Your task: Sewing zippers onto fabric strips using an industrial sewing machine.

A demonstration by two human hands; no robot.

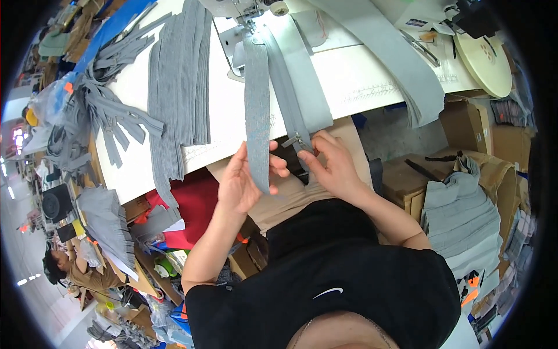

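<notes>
My left hand point(235, 189) loosely cradles a speckled grey strip point(257, 93), its fingers curved round the hanging end. My right hand point(337, 168) pinches a darker grey zipper tape point(281, 78) just beside its metal slider point(297, 141). Both lengths run up to the sewing machine point(247, 14) at the table's back, around its needle area, alongside a wide pale grey band point(311, 87). The lower ends hang past the white table's front edge point(215, 154).
Grey strips point(180, 81) and tangled zippers point(99, 104) lie left. At right are a pale fabric stack point(389, 52), tweezers point(421, 49), a cream disc point(482, 61), cardboard boxes point(471, 128) and folded grey pieces point(456, 215). Another person point(87, 267) is at lower left.
</notes>
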